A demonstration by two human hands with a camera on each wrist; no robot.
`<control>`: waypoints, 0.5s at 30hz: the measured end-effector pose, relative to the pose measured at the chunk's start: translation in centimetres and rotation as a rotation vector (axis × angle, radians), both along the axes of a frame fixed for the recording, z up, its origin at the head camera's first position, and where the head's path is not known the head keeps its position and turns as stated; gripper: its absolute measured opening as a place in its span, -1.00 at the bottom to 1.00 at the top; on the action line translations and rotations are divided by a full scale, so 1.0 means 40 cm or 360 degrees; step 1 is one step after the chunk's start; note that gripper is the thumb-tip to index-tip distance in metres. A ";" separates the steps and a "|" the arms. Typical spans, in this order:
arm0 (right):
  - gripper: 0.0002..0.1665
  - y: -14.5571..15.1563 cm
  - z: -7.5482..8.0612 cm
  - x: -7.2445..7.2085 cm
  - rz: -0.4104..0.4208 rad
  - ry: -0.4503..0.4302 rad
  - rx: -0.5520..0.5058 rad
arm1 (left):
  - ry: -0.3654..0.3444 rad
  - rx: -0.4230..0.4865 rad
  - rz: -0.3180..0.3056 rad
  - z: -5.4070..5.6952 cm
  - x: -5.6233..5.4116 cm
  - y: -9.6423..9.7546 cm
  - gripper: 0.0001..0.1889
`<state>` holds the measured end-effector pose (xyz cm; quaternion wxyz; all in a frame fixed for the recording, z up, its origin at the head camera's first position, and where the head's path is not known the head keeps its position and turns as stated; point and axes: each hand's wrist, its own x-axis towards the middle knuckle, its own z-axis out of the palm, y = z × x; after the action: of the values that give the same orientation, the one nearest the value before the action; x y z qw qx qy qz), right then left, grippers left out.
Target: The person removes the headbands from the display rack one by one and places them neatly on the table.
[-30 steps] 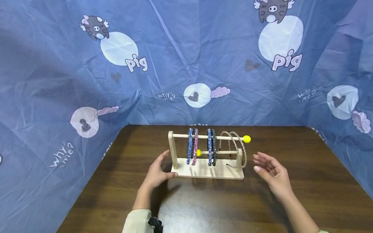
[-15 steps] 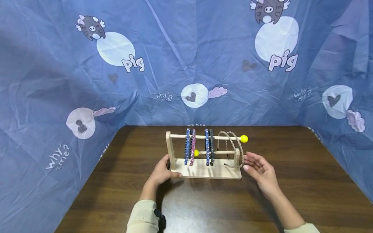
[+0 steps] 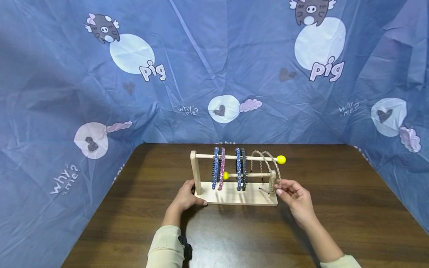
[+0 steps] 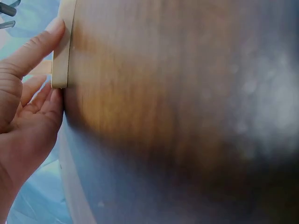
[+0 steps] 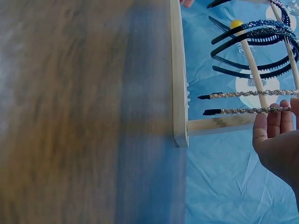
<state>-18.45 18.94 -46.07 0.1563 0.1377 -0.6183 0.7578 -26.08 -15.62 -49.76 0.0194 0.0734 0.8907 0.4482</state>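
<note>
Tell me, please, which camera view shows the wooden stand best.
The head view: the wooden stand appears from end to end, with both posts and both rods. The left wrist view catches only one end; the right wrist view shows it sideways, cut off by the frame.

Left sleeve pale cream, lightly creased, cuff just behind the left hand. Small black device, rounded and lumpy, at that cuff on the side toward the other hand, details too small to read. Right sleeve also pale cream, farther back from the right hand, mostly cut off
</note>
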 end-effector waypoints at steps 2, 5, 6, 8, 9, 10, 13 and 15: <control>-0.75 -0.001 0.000 0.000 0.0006 0.0005 -0.0023 | -0.0020 -0.0013 0.0002 0.003 0.002 0.001 -0.24; -0.76 -0.001 0.004 0.002 0.0007 0.0005 -0.0046 | -0.0043 -0.0018 0.0002 0.010 0.006 0.003 -0.26; -0.75 -0.002 0.006 0.003 0.0001 0.0005 -0.0049 | -0.0051 -0.0022 0.0005 0.012 0.008 0.003 -0.27; -0.76 -0.003 0.011 0.003 -0.0003 0.0002 -0.0070 | -0.0063 -0.0029 0.0006 0.016 0.010 0.005 -0.28; -0.76 -0.005 0.015 0.003 -0.0006 0.0002 -0.0086 | -0.0068 -0.0029 0.0005 0.018 0.011 0.005 -0.29; -0.77 -0.005 0.019 0.003 -0.0007 0.0006 -0.0102 | -0.0071 -0.0033 0.0005 0.019 0.011 0.006 -0.29; -0.75 -0.005 0.033 0.002 -0.0003 0.0038 -0.0155 | -0.0076 -0.0043 0.0004 0.021 0.008 0.008 -0.30; -0.73 -0.004 0.042 0.001 -0.0006 0.0067 -0.0195 | -0.0075 -0.0043 0.0003 0.020 0.005 0.009 -0.31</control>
<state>-18.39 18.79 -44.37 0.1788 0.1427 -0.5676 0.7908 -25.86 -15.27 -48.97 0.0408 0.0617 0.8961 0.4376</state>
